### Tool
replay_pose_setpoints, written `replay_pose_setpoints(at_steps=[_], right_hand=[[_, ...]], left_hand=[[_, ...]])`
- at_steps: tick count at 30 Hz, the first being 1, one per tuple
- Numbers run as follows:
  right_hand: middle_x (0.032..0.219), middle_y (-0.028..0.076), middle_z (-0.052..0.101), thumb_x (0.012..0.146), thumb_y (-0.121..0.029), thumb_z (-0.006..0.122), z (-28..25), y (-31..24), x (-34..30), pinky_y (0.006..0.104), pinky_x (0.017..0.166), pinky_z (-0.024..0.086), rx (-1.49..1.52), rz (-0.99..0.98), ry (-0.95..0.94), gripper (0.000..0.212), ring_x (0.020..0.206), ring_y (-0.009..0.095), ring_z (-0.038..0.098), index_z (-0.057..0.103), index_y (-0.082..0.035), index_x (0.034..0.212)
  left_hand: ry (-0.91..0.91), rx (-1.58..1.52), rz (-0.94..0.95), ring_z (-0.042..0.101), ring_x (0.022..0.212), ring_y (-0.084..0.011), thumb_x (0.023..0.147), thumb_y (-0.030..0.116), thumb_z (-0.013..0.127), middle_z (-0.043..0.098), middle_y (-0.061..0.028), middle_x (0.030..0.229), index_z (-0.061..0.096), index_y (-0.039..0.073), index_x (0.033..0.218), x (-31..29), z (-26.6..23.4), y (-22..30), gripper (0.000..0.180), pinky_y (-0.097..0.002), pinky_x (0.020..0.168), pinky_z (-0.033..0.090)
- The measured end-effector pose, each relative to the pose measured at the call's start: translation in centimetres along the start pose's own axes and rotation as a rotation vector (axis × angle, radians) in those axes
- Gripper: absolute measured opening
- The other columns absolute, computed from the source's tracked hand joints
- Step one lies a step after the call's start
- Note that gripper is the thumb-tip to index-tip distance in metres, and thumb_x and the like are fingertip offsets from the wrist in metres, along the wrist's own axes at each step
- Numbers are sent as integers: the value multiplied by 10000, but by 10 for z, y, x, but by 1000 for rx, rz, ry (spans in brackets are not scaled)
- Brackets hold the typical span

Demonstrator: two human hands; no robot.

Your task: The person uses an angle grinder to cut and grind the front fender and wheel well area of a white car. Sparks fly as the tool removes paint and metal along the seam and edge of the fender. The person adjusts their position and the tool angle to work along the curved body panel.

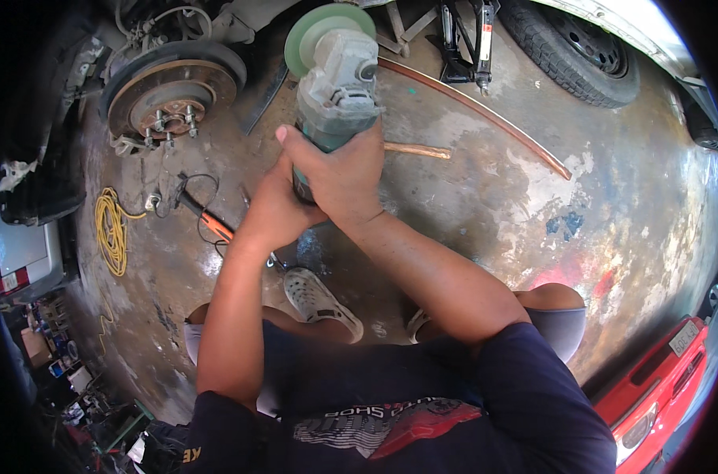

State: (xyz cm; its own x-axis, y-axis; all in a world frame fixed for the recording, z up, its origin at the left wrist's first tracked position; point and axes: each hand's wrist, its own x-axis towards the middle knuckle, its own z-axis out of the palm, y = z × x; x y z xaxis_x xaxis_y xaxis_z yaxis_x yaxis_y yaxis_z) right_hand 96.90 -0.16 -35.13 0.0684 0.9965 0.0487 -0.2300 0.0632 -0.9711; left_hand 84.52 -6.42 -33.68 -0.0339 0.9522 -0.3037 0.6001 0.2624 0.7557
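Note:
Both of my hands are wrapped around the body of a grey and green angle grinder (339, 83). Its round green disc (307, 39) points away from me, at the top of the view. My right hand (347, 174) grips the body just behind the grey head, thumb lying across the top. Lower and further left, my left hand (276, 209) closes around the rear part, which the fingers largely hide. To the left of the disc is a rusty brake rotor (130, 107) with studs standing out of its hub.
A yellow cord (110, 237) lies coiled at left, near an orange and black handled tool (215, 225). Right of the grinder are a wooden handle (422, 149), a long curved strip (501, 126), a black jack (484, 51) and a wheel (544, 47). A red car (663, 387) stands at lower right.

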Motion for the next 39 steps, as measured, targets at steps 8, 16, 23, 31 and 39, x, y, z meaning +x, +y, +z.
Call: replay_pose_setpoints(at_steps=[8, 16, 23, 31, 39], right_hand=[[1102, 260, 755, 763, -253, 949, -7, 18, -24, 461, 936, 591, -78, 99, -81, 748, 1023, 366, 771, 517, 81, 1274], [1111, 253, 755, 797, -276, 951, -3, -7, 4, 456, 927, 592, 122, 58, 7, 755, 1013, 373, 769, 504, 90, 1282], [1124, 213, 753, 848, -257, 941, -1, -20, 8, 412, 929, 584, 52, 89, -40, 710, 1020, 301, 751, 501, 71, 1298], [1125, 207, 762, 850, -270, 944, -4, -18, 20, 410, 926, 581, -89, 29, -25, 706, 1010, 299, 756, 524, 77, 1299], [1104, 225, 764, 831, -267, 951, -4, -4, 25, 436, 903, 584, -164, 40, -43, 715, 993, 334, 763, 525, 73, 1293]], left_hand=[[-255, 406, -140, 682, 1295, -394, 666, 159, 975, 712, -262, 1332, 412, -9, 1605, -28, -19, -5, 1108, -424, 1102, 523], [186, -9, 9, 687, 1200, -248, 761, 133, 949, 741, -146, 1283, 586, -20, 1393, -9, 14, 11, 745, -400, 1058, 531], [189, -89, 47, 715, 1188, -272, 871, 186, 859, 757, -181, 1284, 654, -33, 1338, 5, 17, 14, 555, -423, 1036, 546], [164, -242, 33, 687, 1171, -192, 848, 144, 897, 759, -92, 1250, 628, 29, 1334, 31, 25, 7, 567, -382, 1038, 538], [127, -217, 53, 685, 1191, -195, 920, 127, 817, 762, -106, 1264, 662, 28, 1326, 45, 33, -7, 446, -381, 1054, 530]])
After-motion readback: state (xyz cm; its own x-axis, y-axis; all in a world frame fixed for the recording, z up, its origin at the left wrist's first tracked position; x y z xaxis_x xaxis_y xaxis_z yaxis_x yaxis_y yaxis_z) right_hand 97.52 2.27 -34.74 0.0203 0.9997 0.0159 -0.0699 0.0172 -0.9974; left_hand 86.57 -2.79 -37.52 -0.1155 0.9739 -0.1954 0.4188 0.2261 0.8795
